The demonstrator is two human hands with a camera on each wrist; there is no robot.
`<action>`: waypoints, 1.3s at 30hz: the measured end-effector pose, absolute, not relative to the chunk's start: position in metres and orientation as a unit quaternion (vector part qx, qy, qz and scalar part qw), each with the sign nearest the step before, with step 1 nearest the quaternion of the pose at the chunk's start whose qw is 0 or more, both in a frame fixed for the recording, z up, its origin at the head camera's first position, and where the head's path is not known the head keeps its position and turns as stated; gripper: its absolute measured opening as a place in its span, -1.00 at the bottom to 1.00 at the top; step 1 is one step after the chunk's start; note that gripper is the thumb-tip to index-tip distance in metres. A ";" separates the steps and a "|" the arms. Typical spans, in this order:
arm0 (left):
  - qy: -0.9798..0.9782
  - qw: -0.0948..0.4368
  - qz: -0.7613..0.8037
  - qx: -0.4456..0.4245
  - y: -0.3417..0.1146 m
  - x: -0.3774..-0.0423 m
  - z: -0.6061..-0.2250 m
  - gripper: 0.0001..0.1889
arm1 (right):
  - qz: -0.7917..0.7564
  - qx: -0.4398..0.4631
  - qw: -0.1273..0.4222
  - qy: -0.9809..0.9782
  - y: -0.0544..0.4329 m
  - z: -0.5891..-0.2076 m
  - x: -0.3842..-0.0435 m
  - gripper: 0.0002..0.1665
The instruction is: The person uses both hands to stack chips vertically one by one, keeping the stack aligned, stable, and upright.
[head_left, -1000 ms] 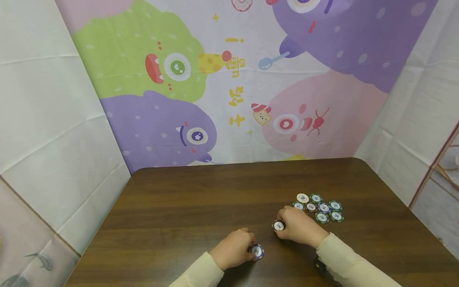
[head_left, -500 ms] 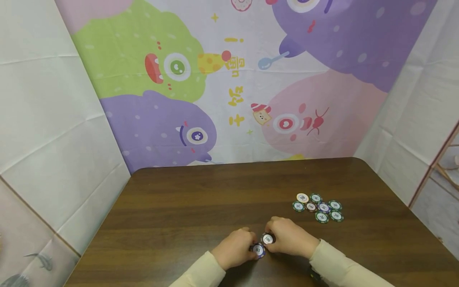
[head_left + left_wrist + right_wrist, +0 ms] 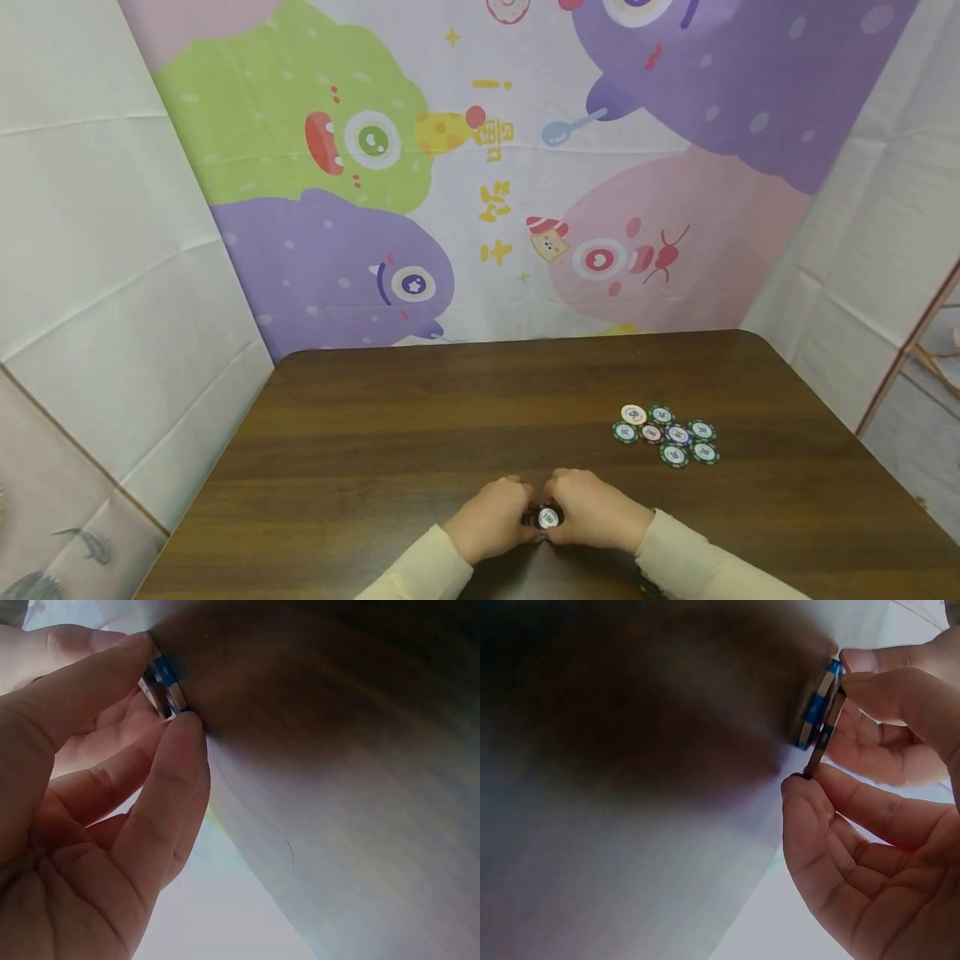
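Near the table's front middle, my left hand (image 3: 491, 518) pinches a blue-and-white poker chip (image 3: 816, 709) between thumb and fingers, down at the tabletop. My right hand (image 3: 600, 512) pinches a dark-edged poker chip (image 3: 548, 518) with "100" on its white centre. In the head view this dark chip covers most of the blue one. The right wrist view shows the dark chip tilted against the blue chip's upper face, a narrow gap between them at one side. Fingertips of both hands nearly meet around the two chips.
Several poker chips (image 3: 677, 434), mostly green-edged, lie flat in a close group at the right of the brown wooden table (image 3: 390, 425). A cartoon-printed cloth (image 3: 487, 300) hangs behind the table's far edge. White cloth walls (image 3: 127, 208) stand at both sides.
My right hand has carried the dark "100" chip left and toward the front, onto the blue chip. My left hand has stayed almost in place, holding the blue chip. The grouped chips have not moved.
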State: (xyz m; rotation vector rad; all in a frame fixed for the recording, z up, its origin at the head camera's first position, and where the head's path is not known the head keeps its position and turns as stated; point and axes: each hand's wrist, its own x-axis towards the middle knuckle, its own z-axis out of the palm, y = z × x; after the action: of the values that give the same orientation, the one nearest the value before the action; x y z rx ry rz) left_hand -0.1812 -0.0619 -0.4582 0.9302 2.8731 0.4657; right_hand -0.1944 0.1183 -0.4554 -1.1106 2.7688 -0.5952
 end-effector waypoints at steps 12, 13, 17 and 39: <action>0.937 0.043 0.154 0.309 -0.062 -0.183 -0.459 -0.75 | -0.192 -0.385 0.055 0.901 0.111 -0.457 -0.195 -0.80; 0.937 0.043 0.154 0.309 -0.062 -0.183 -0.459 -0.75 | -0.192 -0.385 0.056 0.901 0.111 -0.457 -0.195 -0.80; 0.938 0.042 0.157 0.306 -0.063 -0.182 -0.460 -0.77 | -0.193 -0.384 0.057 0.901 0.110 -0.456 -0.194 -0.81; 0.937 0.050 0.166 0.303 -0.063 -0.181 -0.458 -0.76 | -0.242 -0.343 0.075 0.905 0.125 -0.454 -0.203 -0.70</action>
State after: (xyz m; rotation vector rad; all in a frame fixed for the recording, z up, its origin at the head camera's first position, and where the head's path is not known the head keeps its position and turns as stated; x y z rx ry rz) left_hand -0.1810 -0.0632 -0.4576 0.9219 2.8531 0.5064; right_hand -0.2026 0.1253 -0.4543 -1.0273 2.7129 -0.7270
